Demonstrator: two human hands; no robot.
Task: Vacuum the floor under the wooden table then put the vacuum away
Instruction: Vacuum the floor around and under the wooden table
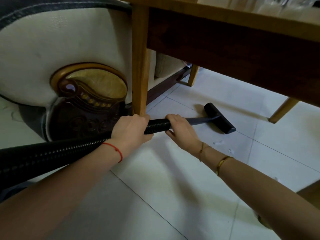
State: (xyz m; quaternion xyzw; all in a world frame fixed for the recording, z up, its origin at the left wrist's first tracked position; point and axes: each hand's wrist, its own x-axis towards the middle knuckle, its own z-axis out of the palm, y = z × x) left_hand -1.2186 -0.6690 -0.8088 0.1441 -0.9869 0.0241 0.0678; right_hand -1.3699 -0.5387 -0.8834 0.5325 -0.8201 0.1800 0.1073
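Two hands (pixel 131 130) (pixel 180 129) gripping hose (pixel 156 126), nozzle (pixel 220 118) beside table leg (pixel 140 66)

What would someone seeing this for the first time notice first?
Both hands grip a black ribbed hose at centre: the left hand behind, the right hand where it joins the wand. The nozzle lies on the white tiled floor under the wooden table. An ornate sofa arm fills the left.

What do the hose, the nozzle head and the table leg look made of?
Hose: black ribbed flexible plastic, going by its corrugated rings. Nozzle head: hard dark plastic, smooth with a slight sheen; could be rubber-edged, can't tell. Table leg: solid-looking light wood, visible grain, satin varnish.
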